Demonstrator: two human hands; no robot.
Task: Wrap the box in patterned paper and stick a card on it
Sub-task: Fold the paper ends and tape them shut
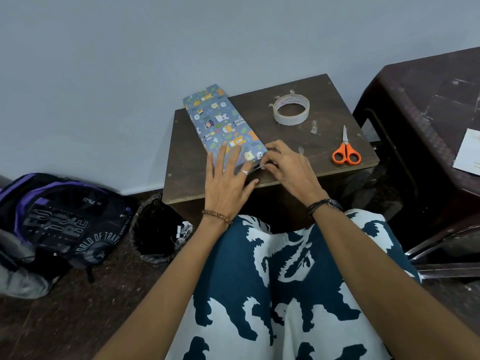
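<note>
Our left hand (228,175) lies flat, fingers straight and spread, pressing on the near end of the box (223,126), which is already covered in patterned paper and rests on the small brown table (285,157), its far end jutting past the table's back-left corner. Our right hand (285,165) curls its fingertips at the box's near corner, pinching a strip of clear tape (255,168) against the paper. Right of the box sits a roll of tape (291,109), and farther right, orange-handled scissors (346,149). A white card (468,153) lies on the dark stool (415,105) right of the table.
</note>
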